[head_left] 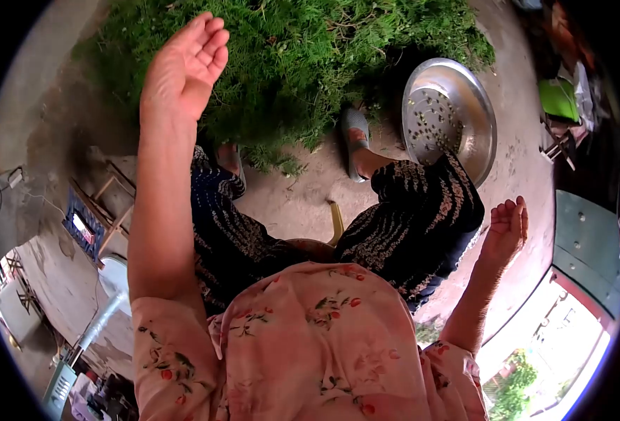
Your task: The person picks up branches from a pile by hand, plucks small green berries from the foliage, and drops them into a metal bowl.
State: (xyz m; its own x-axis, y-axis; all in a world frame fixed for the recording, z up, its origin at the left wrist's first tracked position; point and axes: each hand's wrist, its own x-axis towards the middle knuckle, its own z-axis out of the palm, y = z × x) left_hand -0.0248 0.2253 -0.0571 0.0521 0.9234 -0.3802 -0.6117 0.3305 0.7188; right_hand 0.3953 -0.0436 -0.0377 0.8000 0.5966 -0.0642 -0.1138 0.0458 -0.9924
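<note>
Greens (289, 63): 1 wide heap, feathery and leafy, loose on the floor (289, 200), ahead of 2 feet in grey shoes; no container around it.

Basin (478, 133): 1, round, shiny metal, on the floor just beside the heap, right side. Near edge partly behind the right knee (457, 186); contact between the 2 not possible to tell. Inside: many small green bits, scattered thinly across the flat bottom; too small to identify or count.

Green item (559, 99): 1, far right, beyond the basin; kind and contents unclear.

Left hand (186, 67): raised over the heap's left part, palm showing, fingers loosely bent and well apart from the palm, nothing held.

Right hand (506, 228): raised to the right of the knee, nearest to the basin but apart from it; fingers half curled and close together, nothing visible in hold.
</note>
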